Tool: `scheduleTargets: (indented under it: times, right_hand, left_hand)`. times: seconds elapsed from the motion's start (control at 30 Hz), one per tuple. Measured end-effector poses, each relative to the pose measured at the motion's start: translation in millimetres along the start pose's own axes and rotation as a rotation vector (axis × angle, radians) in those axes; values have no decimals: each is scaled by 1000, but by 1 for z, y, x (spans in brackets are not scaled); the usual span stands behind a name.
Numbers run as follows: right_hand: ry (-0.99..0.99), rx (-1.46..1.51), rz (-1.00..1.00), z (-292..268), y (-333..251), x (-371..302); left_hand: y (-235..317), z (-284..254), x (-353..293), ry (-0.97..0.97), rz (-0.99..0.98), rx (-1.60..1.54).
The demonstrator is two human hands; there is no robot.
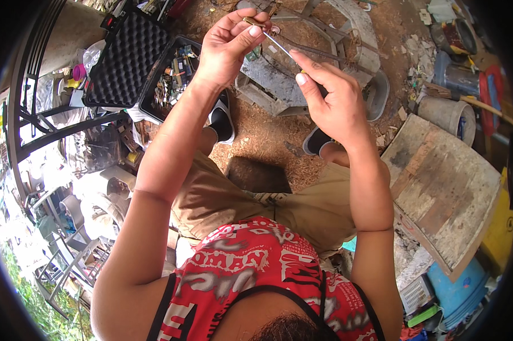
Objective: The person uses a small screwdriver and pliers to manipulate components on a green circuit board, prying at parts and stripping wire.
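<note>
High in the view, my left hand (228,48) pinches a small brass-coloured piece (253,21) between thumb and fingers; its exact kind is too small to tell. To the right of it, my right hand (339,99) is wrapped round the handle of a screwdriver (279,44), the index finger stretched along it. The thin metal shaft points up and left, its tip at my left thumb beside the brass-coloured piece. Whether the tip touches the piece I cannot tell. Most of the handle is hidden in my palm.
A black foam-lined case (128,62) with a jumble of small parts lies left of my feet. Beyond my hands is a grey metal frame (268,85) on the dirt floor. A worn wooden board (447,187) and a grey bucket (450,116) stand on the right.
</note>
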State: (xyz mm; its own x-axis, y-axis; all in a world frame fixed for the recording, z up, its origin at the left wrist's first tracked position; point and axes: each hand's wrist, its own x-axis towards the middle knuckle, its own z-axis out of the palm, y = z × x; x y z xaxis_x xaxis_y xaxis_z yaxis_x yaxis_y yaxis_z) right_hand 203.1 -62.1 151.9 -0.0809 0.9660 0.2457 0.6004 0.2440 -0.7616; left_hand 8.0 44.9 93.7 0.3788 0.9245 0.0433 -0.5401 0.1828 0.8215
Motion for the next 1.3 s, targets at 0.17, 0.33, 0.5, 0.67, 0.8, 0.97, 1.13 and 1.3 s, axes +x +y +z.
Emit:
scheduleTargets:
  times: [0.17,0.33,0.5,0.67,0.8,0.97,1.13,1.3]
  right_hand:
    - [20,-27,-36,-3,6,-1]
    - [3,79,6,-11,0,4]
    - [-75,112,85,-21,4,2]
    - [-51,9,2,-23,4,1]
    - [38,30,-2,-26,-1,-4]
    - [-24,14,69,-20,-10,-2]
    - [-50,29,55,-19,-8,-2]
    - [-113,58,130,-21,-9,-2]
  left_hand:
    - [-1,-4,-1,-53,5,184]
    - [-1,-11,-1,-121,-17,249]
    - [7,-15,3,-209,-85,246]
    - [0,-4,-1,9,-114,30]
    - [0,-1,0,63,5,186]
    - [-2,-1,0,52,74,293]
    - [0,1,0,23,94,354]
    - [-1,0,-1,-17,127,373]
